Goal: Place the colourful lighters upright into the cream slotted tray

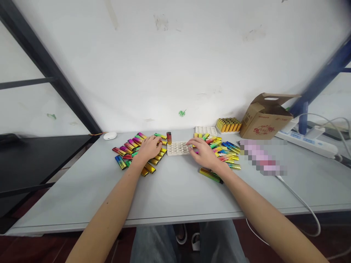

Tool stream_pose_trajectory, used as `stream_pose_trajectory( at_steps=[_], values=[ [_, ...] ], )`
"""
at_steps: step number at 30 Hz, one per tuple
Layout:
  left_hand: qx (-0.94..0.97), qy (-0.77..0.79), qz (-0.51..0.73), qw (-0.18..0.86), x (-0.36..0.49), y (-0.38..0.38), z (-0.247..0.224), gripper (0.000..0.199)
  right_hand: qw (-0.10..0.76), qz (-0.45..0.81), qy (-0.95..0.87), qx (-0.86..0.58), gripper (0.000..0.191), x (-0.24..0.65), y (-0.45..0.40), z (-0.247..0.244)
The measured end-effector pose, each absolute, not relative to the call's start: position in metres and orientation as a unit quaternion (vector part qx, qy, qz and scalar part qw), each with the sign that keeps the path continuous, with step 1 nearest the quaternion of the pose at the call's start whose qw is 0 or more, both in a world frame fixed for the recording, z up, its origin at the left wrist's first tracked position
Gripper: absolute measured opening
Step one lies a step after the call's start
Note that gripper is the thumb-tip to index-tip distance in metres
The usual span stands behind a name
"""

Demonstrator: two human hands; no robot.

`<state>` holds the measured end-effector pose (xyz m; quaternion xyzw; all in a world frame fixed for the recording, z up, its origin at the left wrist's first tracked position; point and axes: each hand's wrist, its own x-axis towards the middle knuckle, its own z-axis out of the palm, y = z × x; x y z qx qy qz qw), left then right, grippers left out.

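A white slotted tray (178, 148) lies on the table between my hands, and one red-and-yellow lighter (169, 137) stands upright in its back left corner. My left hand (148, 149) is over the left pile of shiny lighters (130, 146), its fingers curled round a lighter at the fingertips, mostly hidden by the hand. At the tray's right end is my right hand (203, 152), thumb and fingers apart with nothing visible between them. Beneath and beside it spreads a second pile of lighters (227, 157). A green-gold lighter (210, 175) lies near its wrist.
Behind the right pile are another white tray (205, 130) and a tray packed with upright gold lighters (229, 125). An open cardboard box (267, 120), a power strip (308, 142) and a blurred pink object with a cable (260, 157) are at right. A white case (110, 136) lies back left.
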<state>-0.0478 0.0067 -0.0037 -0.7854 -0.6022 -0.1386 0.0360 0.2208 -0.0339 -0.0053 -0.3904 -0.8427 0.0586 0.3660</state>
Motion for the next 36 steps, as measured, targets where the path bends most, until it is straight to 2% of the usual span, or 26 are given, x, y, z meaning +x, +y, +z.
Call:
stream_pose_trajectory(
  at_steps=[5,14,22,36],
  values=[
    [-0.784,-0.605,-0.136,0.035,-0.048,0.008,-0.005,0.038,0.355,0.065,-0.846,-0.392,0.023,0.221,-0.035,-0.006],
    [-0.768,-0.622,-0.154,0.001,-0.048,0.008,-0.001,0.020,0.350,0.071,-0.847,-0.394,0.022,0.222,-0.036,-0.003],
    [-0.767,-0.617,-0.173,0.001,-0.051,0.013,-0.007,0.028,0.341,0.084,-0.853,-0.387,0.023,0.222,-0.035,-0.005],
    [-0.736,-0.632,-0.235,-0.055,-0.058,0.021,-0.008,0.021,0.334,0.087,-0.858,-0.381,0.023,0.222,-0.035,-0.006]
  ],
)
